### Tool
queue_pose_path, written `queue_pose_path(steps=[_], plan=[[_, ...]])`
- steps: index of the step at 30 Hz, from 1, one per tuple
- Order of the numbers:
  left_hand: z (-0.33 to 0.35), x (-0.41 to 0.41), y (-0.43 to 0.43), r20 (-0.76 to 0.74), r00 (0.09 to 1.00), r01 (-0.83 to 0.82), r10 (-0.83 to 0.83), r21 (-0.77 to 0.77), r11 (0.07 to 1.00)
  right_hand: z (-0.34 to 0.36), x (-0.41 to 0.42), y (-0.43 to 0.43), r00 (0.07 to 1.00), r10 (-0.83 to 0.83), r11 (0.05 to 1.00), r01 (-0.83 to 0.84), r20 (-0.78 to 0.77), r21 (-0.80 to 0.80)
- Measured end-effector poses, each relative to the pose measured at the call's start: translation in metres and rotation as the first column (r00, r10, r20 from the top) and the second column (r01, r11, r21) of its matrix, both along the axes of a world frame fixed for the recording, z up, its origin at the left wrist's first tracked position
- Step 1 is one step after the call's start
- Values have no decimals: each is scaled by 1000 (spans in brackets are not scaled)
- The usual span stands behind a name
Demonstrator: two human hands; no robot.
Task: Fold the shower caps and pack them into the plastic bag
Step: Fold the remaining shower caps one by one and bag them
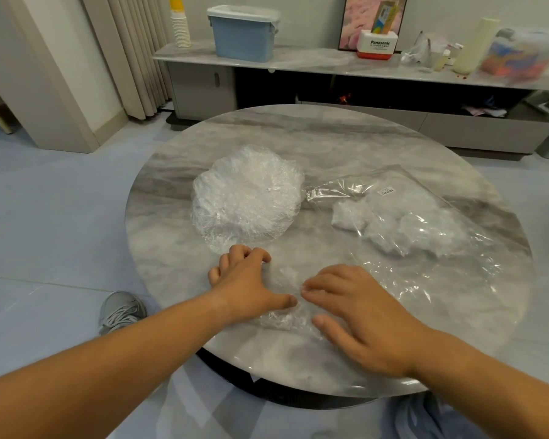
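One clear shower cap [282,315] lies by the tabletop's [330,144] near edge, under the flat right hand [362,324] and the left hand [244,286], grip unclear; its long axis is indiscernible.

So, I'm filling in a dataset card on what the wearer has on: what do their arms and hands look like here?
The left forearm and right forearm are uncovered up to the frame edge, with no sleeves showing. The left hand and right hand wear no gloves, and no watch, bracelet or ring is visible. The fingernails look short and unpainted.
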State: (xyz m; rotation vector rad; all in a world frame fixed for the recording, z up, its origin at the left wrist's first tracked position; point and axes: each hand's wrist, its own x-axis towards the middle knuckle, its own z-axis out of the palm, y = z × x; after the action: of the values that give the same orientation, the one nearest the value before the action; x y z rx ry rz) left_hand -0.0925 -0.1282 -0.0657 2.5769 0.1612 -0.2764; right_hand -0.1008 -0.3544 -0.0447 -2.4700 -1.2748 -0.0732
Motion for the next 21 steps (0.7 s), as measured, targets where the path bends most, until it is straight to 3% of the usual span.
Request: queue_pose_path(steps=[4, 9, 16, 21], plan=[[6, -1, 8, -44, 996, 82, -82, -8, 997, -14, -24, -11, 996, 46, 986, -34, 71, -166], [17, -5, 22, -194, 932, 305, -307, -43, 951, -26, -37, -17, 995, 89, 980, -79, 47, -181], [10, -10, 5, -53, 971, 237, -232, 113, 965, -32, -48, -20, 995, 91, 986, -83, 50, -142], [12, -11, 10, -50, 984, 176, -170, 166, 970, -30, -54, -23, 998, 52, 994, -49, 27, -102]])
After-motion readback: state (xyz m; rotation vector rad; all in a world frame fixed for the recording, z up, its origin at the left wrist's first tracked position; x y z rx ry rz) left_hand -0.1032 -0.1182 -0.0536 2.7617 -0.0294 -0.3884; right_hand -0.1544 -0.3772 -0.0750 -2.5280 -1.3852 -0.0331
